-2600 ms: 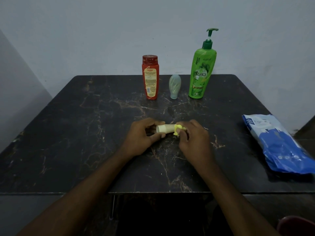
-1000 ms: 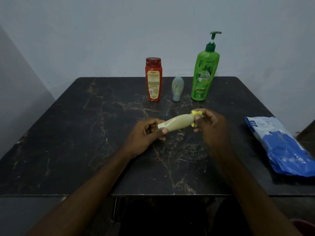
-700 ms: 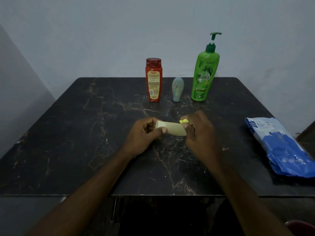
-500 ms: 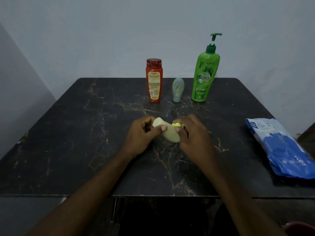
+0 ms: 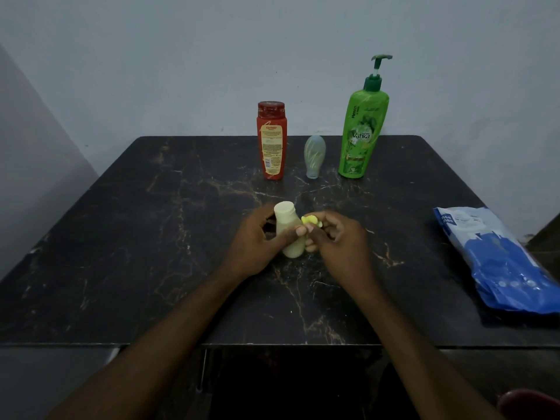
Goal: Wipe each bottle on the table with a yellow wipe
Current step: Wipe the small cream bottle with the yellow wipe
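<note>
The right hand (image 5: 339, 242) pinches a bunched yellow wipe (image 5: 310, 220) against the cream bottle (image 5: 287, 227), which the left hand (image 5: 254, 242) grips tilted at mid-table, probably to steady it for rubbing. The red bottle (image 5: 271, 140), pale bottle (image 5: 315, 157) and green pump bottle (image 5: 362, 131) stand upright behind.

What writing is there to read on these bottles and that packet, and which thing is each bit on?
"Vatika": front of the green pump bottle; "Henna" runs up its side, less surely.
Red bottle: a brand name and fine print, too blurred to read.
Blue packet: white letters at its far end, cut off and unreadable.
Pale tube and the cream bottle in the left hand: no text seen.
</note>
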The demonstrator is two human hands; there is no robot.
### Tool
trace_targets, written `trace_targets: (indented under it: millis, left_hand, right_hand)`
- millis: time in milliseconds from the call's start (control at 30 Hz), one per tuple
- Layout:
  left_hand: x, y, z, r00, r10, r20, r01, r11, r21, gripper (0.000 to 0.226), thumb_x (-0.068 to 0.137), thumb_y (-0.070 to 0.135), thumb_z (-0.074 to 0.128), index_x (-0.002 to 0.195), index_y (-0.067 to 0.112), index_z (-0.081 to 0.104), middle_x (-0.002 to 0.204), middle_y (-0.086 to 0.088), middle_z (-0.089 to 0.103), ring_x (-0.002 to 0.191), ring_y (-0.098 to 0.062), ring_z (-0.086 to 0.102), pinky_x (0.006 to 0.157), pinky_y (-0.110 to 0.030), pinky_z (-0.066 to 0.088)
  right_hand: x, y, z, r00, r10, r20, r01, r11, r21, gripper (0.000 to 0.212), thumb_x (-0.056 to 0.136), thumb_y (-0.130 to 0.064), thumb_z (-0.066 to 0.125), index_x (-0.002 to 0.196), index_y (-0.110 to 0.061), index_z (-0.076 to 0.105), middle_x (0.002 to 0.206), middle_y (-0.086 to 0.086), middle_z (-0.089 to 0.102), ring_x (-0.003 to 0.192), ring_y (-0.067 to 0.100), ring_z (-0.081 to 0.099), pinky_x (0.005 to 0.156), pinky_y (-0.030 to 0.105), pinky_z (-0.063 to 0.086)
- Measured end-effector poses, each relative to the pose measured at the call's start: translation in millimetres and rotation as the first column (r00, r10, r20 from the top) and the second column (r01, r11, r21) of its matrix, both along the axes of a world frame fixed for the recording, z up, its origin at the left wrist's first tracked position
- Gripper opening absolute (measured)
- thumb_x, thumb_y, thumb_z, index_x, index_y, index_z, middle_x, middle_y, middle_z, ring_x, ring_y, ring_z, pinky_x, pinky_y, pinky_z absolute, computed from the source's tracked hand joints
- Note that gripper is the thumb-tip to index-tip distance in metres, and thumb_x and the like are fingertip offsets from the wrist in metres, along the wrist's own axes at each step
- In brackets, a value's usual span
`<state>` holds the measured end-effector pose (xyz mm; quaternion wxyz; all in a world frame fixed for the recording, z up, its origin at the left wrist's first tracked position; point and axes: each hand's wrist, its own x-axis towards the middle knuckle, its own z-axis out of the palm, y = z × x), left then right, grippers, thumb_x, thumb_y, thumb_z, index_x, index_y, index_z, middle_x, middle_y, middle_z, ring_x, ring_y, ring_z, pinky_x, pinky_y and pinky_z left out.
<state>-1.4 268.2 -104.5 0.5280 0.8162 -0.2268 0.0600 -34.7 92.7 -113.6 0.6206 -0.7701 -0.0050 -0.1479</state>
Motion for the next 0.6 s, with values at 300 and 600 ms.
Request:
trace_targets:
  millis: [300, 600]
  left_hand:
    - [3.4, 3.1, 2.2, 0.970, 0.057, 0.238, -0.115, 0.965, 0.235, 0.031, 0.094, 0.046, 0.068, 0.116, 0.026, 0.061, 0.096, 0.015, 0.062, 0.085, -0.003, 0.060, 0.067, -0.016, 0.043]
    - [10.2, 5.1, -6.1, 0.980, 0.034, 0.194, -0.119, 0.887, 0.446, 0.038, 0.097, 0.047, 0.062, 0.126, 0.022, 0.060, 0.105, 0.013, 0.058, 0.086, 0.000, 0.053, 0.072, -0.016, 0.039]
  right_hand:
    - [26.3, -34.6, 18.1, 0.993, 0.118, -0.014, -0.111, 0.962, 0.251, 0.015, 0.097, -0.007, 0.060, 0.108, -0.010, 0.069, 0.093, 0.014, 0.075, 0.081, 0.031, 0.075, 0.070, 0.037, 0.062]
    - [27.5, -38.8, 5.5, 0.982, 0.165, 0.096, -0.174, 0.980, 0.097, 0.028, 0.093, 0.004, 0.059, 0.114, -0.007, 0.074, 0.108, 0.007, 0.069, 0.092, 0.020, 0.071, 0.081, 0.033, 0.058]
